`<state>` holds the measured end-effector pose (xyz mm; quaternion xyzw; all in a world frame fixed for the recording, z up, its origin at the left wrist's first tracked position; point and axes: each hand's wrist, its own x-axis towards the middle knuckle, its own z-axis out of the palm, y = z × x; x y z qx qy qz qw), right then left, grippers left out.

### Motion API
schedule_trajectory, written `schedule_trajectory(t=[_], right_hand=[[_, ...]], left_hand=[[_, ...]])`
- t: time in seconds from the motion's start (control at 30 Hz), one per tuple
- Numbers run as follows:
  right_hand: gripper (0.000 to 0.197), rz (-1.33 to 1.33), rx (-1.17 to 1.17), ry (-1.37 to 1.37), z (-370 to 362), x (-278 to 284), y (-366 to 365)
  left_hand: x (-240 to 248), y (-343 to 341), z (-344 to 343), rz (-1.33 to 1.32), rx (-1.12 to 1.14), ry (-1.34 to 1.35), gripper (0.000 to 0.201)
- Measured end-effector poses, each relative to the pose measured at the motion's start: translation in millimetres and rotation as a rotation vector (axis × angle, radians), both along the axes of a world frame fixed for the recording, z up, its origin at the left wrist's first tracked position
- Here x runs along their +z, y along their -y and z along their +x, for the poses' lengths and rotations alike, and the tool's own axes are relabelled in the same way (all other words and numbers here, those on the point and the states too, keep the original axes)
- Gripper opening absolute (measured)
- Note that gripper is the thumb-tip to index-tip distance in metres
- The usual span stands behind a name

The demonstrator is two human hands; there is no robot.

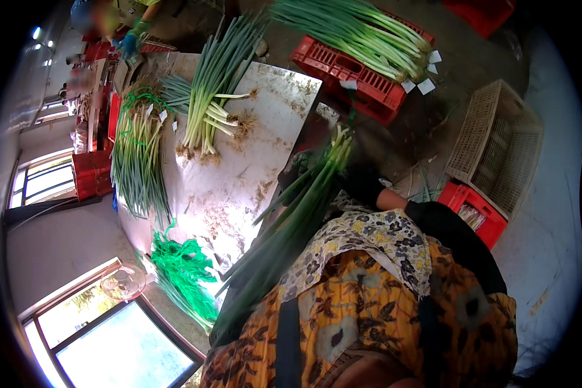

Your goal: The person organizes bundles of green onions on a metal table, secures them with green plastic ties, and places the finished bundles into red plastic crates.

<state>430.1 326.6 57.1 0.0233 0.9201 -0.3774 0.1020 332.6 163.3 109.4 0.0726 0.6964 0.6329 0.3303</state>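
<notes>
Along the left side of the person's floral apron (381, 246), a bundle of green onions (297, 207) runs on a slant, its long axis going from near left to far right. The pale ends (340, 145) point away from the body; the dark leaves trail back toward the near left, blurred at their tips.

The right hand (363, 183), in a dark glove, is just right of the bundle, a little nearer than the pale ends, with its bare forearm (392, 199) coming in from the right. Its fingers merge into shadow, so I cannot tell whether they are spread or pinching the stalks. To the left of the bundle, a dark shape seems to be the left hand (295, 167); its fingers cannot be made out either. Both look close to the pale half rather than the leaf tips, and which is nearer is unclear.

Just beyond the pale ends, a thin green tie (352, 114) hangs below a white tag (348, 85). Farther off stands a red crate (343, 64) heaped with onions. Left of the bundle is a pale table (207, 187), bearing a loose pile of onions (207, 110) at its far side and tangled green ties (182, 265) near its near edge.
</notes>
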Motion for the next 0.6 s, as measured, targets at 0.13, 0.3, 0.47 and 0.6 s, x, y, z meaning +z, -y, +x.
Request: schedule_trajectory(t=[0.13, 0.3, 0.47, 0.6], right_hand=[[0.022, -0.153, -0.054, -0.199, 22.1, 47.4, -1.9], [0.025, 0.032, 0.027, -0.322, 14.4, -23.6, -13.6], [0.036, 0.010, -0.085, -0.329, -13.5, 7.8, -36.5], [0.029, -0.393, -0.057, -0.384, -38.7, 130.7, -15.4]], left_hand=[[-16.5, 3.2, 5.6, -0.070, -0.046, -0.137, 0.023], [-25.3, 11.7, -12.0, -0.174, -0.053, -0.461, 0.024], [5.4, 20.4, -49.8, -0.348, -0.275, -1.229, 0.016], [90.0, 57.1, -87.0, 0.262, -0.122, -0.350, 0.019]])
